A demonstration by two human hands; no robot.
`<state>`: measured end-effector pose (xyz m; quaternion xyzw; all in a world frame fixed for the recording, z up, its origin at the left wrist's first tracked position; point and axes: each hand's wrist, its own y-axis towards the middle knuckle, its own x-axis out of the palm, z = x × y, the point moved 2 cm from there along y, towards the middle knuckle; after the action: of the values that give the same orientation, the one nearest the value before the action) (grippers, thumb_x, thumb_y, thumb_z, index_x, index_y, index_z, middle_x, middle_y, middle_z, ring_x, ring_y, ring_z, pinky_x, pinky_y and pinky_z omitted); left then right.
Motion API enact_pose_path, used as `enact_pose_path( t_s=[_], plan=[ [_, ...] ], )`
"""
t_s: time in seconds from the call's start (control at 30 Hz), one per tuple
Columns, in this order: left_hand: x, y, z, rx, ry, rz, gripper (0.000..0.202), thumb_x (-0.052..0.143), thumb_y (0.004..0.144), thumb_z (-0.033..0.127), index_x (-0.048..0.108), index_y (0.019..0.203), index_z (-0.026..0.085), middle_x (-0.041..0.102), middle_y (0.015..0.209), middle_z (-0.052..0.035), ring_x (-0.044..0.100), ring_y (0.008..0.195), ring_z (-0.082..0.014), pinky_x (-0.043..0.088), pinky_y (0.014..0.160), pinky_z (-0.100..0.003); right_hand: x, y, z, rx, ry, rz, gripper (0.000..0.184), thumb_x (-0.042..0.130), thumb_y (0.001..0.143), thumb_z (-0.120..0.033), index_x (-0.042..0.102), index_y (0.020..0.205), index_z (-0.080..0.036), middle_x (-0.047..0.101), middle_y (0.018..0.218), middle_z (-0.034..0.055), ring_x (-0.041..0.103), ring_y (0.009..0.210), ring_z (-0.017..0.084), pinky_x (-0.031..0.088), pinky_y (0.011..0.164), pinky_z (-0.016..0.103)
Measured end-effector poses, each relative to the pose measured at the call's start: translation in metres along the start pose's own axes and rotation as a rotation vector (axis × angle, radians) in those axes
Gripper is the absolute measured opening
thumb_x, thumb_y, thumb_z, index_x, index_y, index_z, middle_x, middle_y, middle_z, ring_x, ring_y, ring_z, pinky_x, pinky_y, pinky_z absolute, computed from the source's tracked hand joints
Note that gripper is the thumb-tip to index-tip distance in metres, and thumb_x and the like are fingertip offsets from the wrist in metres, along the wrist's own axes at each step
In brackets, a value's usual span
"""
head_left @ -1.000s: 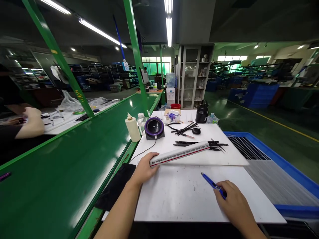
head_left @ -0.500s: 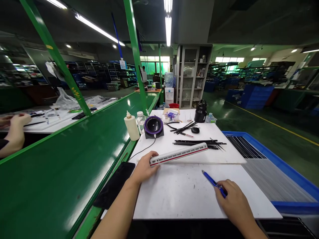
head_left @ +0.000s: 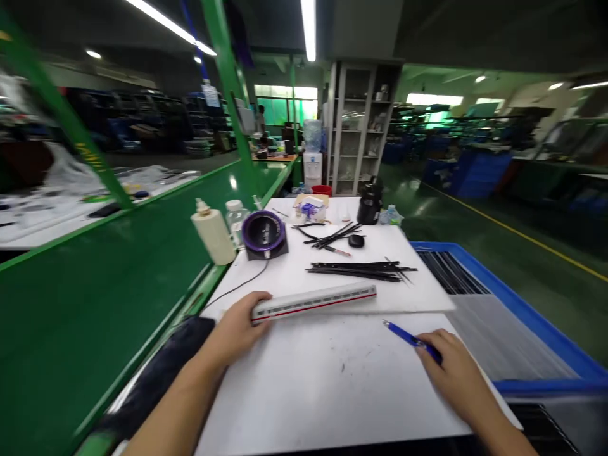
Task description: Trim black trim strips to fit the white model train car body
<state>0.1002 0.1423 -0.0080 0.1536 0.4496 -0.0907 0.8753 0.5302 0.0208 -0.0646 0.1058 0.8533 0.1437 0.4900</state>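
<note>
My left hand (head_left: 244,326) is closed around the left end of a model train car (head_left: 316,303), long and white with a row of dark windows and a red stripe. The car points to the right over the near edge of the white foam sheet. In my right hand (head_left: 449,367), at the right of the white work board (head_left: 332,386), is a blue pen-like tool (head_left: 411,335), its tip pointing left and away from me. Behind the car lie several black strips (head_left: 356,270).
A purple-rimmed round device (head_left: 263,233), a cream bottle (head_left: 213,234) and a clear jar (head_left: 236,218) stand at the left. Farther back are pliers (head_left: 308,226), a black case (head_left: 356,240) and a black flask (head_left: 370,202). A blue tray (head_left: 513,304) borders the right.
The whole view has shifted, so the table things appear farther left. The train car has turned slightly flatter in my left hand. My right hand still holds the blue tool, now tilted flatter.
</note>
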Motion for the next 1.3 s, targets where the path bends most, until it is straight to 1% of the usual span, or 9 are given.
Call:
enact_pose_path(
  t_s=[0.13, 0.33, 0.53, 0.6, 0.67, 0.77, 0.87, 1.03, 1.3],
  plan=[
    [-0.001, 0.025, -0.007, 0.029, 0.114, 0.044, 0.045, 0.057, 0.083, 0.041, 0.057, 0.123, 0.021, 0.062, 0.124, -0.0125, 0.057, 0.115, -0.0345, 0.045, 0.099, -0.048, 0.006, 0.003, 0.000, 0.031, -0.014, -0.039, 0.023, 0.045, 0.100, -0.033, 0.065, 0.108, -0.023, 0.060, 0.104, 0.0073, 0.056, 0.100, 0.027, 0.048, 0.085, 0.042],
    [-0.002, 0.069, -0.003, 0.082, 0.278, -0.125, 0.046, 0.057, 0.082, 0.039, 0.061, 0.124, 0.021, 0.063, 0.122, -0.0108, 0.061, 0.107, -0.0300, 0.050, 0.091, -0.041, 0.006, 0.003, -0.002, 0.068, 0.013, -0.041, 0.019, 0.047, 0.101, -0.030, 0.064, 0.107, -0.022, 0.059, 0.104, 0.0073, 0.055, 0.100, 0.028, 0.049, 0.085, 0.042],
    [-0.009, 0.084, 0.011, 0.130, 0.292, -0.198, 0.047, 0.065, 0.079, 0.051, 0.068, 0.114, 0.021, 0.068, 0.117, -0.0095, 0.066, 0.102, -0.0285, 0.055, 0.084, -0.036, 0.007, 0.007, -0.003, 0.067, 0.045, -0.018, 0.016, 0.049, 0.098, -0.026, 0.064, 0.103, -0.021, 0.059, 0.100, 0.0070, 0.055, 0.095, 0.027, 0.048, 0.082, 0.042],
    [0.000, 0.095, 0.029, 0.185, 0.287, -0.195, 0.045, 0.057, 0.086, 0.056, 0.069, 0.113, 0.022, 0.067, 0.121, -0.0092, 0.064, 0.107, -0.0279, 0.053, 0.087, -0.036, 0.007, 0.008, -0.004, 0.069, 0.046, -0.012, 0.014, 0.050, 0.097, -0.023, 0.064, 0.101, -0.021, 0.058, 0.099, 0.0069, 0.054, 0.094, 0.027, 0.047, 0.081, 0.042],
    [0.018, 0.114, 0.052, 0.261, 0.285, -0.201, 0.038, 0.048, 0.094, 0.051, 0.069, 0.112, 0.025, 0.066, 0.123, -0.0067, 0.062, 0.109, -0.0247, 0.051, 0.090, -0.034, 0.005, 0.009, -0.006, 0.071, 0.044, -0.006, 0.013, 0.051, 0.095, -0.021, 0.063, 0.099, -0.021, 0.058, 0.098, 0.0067, 0.053, 0.094, 0.027, 0.046, 0.082, 0.042],
    [0.052, 0.150, 0.085, 0.354, 0.338, -0.250, 0.024, 0.054, 0.093, 0.038, 0.072, 0.092, 0.022, 0.070, 0.106, -0.0060, 0.061, 0.106, -0.0255, 0.049, 0.093, -0.039, 0.001, 0.010, -0.011, 0.081, 0.040, 0.006, 0.011, 0.054, 0.093, -0.016, 0.063, 0.098, -0.020, 0.057, 0.097, 0.0058, 0.053, 0.094, 0.027, 0.045, 0.082, 0.041],
    [0.077, 0.181, 0.105, 0.397, 0.385, -0.323, 0.021, 0.063, 0.091, 0.037, 0.068, 0.088, 0.017, 0.068, 0.096, -0.0053, 0.063, 0.095, -0.0216, 0.051, 0.086, -0.041, -0.002, 0.011, -0.015, 0.101, 0.033, 0.024, 0.012, 0.057, 0.091, -0.011, 0.063, 0.096, -0.020, 0.057, 0.095, 0.0043, 0.053, 0.093, 0.025, 0.045, 0.082, 0.039],
    [0.090, 0.201, 0.112, 0.458, 0.420, -0.363, 0.021, 0.067, 0.090, 0.037, 0.067, 0.094, 0.016, 0.067, 0.105, -0.0062, 0.062, 0.098, -0.0210, 0.053, 0.086, -0.040, -0.002, 0.013, -0.018, 0.141, 0.031, 0.041, 0.013, 0.060, 0.089, -0.008, 0.062, 0.092, -0.020, 0.057, 0.093, 0.0024, 0.053, 0.091, 0.023, 0.044, 0.079, 0.037],
    [0.091, 0.196, 0.106, 0.469, 0.437, -0.387, 0.022, 0.064, 0.092, 0.038, 0.067, 0.094, 0.016, 0.067, 0.100, -0.0051, 0.063, 0.091, -0.0192, 0.054, 0.083, -0.039, -0.001, 0.014, -0.016, 0.155, 0.067, 0.026, 0.013, 0.060, 0.089, -0.007, 0.062, 0.091, -0.020, 0.057, 0.092, 0.0022, 0.053, 0.089, 0.023, 0.044, 0.078, 0.037]
  ],
)
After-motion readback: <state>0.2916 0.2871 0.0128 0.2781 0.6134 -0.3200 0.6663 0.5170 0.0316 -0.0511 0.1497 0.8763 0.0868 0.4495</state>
